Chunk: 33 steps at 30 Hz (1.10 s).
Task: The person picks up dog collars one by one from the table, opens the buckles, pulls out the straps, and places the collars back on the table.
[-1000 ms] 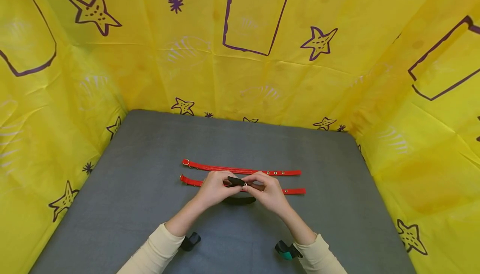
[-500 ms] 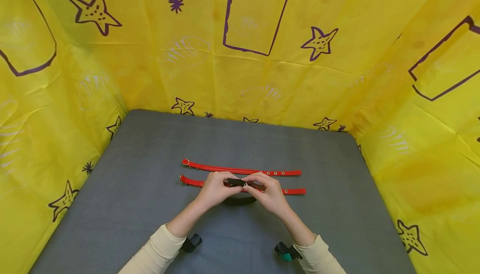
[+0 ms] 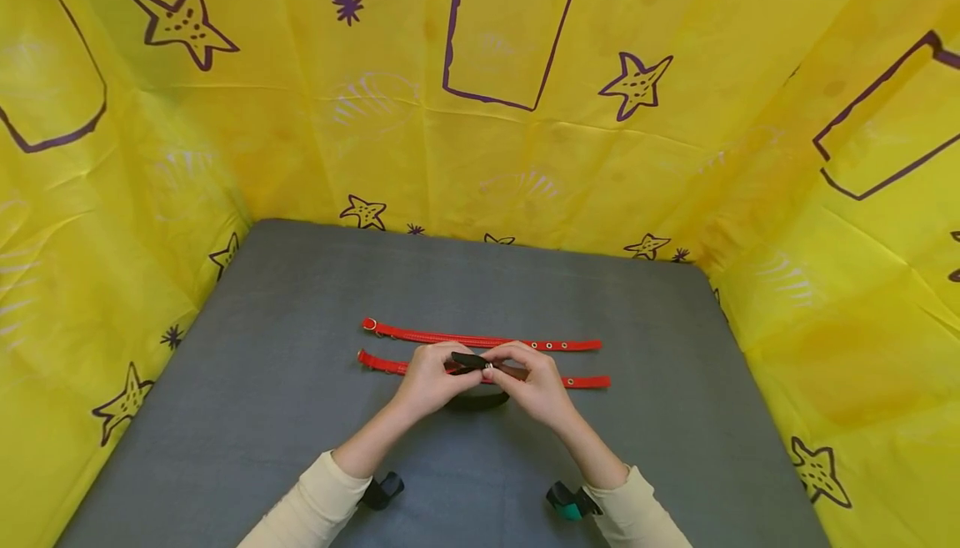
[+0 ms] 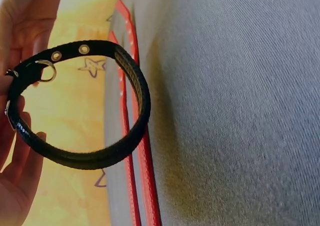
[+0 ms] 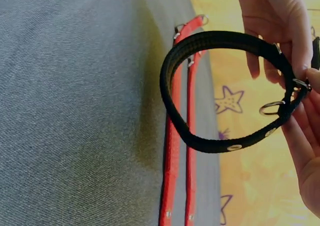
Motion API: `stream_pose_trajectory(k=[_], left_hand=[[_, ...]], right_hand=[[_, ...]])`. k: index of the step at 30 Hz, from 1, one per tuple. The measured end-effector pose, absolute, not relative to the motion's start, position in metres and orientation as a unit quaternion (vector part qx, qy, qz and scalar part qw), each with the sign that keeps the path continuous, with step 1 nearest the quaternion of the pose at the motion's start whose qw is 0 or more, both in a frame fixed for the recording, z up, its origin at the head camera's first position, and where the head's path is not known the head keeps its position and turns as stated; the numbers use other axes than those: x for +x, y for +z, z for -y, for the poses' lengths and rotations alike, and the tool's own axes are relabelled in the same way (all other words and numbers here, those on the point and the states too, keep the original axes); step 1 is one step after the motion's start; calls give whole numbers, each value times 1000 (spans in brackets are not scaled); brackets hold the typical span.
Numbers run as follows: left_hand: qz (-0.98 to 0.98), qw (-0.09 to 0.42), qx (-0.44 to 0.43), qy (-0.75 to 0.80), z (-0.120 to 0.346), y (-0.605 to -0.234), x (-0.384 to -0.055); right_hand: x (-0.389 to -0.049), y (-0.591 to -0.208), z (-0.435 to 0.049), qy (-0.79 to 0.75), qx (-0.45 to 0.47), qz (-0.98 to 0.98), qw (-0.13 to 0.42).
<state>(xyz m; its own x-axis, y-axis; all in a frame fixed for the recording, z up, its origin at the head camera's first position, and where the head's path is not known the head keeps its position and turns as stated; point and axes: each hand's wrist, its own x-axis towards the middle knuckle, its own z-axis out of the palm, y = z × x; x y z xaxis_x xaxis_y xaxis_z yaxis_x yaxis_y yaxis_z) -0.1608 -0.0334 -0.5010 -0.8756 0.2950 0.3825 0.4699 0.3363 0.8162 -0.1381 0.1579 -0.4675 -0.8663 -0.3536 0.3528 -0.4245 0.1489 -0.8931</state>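
Note:
A black collar [image 4: 95, 161] with metal eyelets hangs as a closed loop above the table, its D-ring on the inside of the loop in both wrist views. My left hand [image 3: 433, 377] pinches it near the silver buckle [image 5: 301, 85]. From the other side, my right hand [image 3: 538, 379] grips the strap by the buckle, thumb and fingertips close to the left hand's. The black strap end [image 3: 468, 359] sticks up between the hands in the head view. Behind them lies a red collar [image 3: 384, 363], its middle partly hidden by the hands.
Farther back, a second red collar [image 3: 427, 336] lies stretched out flat, parallel to the first. The grey table [image 3: 225, 414] is bounded by yellow patterned cloth [image 3: 420, 148] at the back and sides. Black wrist devices [image 3: 384, 490] show below both forearms.
Both hands keep nearly the same place on the black collar. Its strap end tilts slightly, and the fingertips shift a little at the buckle.

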Motion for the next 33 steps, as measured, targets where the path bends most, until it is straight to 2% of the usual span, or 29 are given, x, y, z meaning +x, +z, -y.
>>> stream_pose_trajectory(k=[10, 22, 33], left_hand=[[807, 95, -238, -533, 34, -506, -160], [815, 101, -209, -531, 30, -512, -156], [820, 122, -219, -515, 28, -514, -155]], right_hand=[[-139, -469, -157, 615, 237, 752, 2], [-137, -471, -156, 610, 224, 760, 16], [-135, -472, -153, 618, 229, 752, 25]])
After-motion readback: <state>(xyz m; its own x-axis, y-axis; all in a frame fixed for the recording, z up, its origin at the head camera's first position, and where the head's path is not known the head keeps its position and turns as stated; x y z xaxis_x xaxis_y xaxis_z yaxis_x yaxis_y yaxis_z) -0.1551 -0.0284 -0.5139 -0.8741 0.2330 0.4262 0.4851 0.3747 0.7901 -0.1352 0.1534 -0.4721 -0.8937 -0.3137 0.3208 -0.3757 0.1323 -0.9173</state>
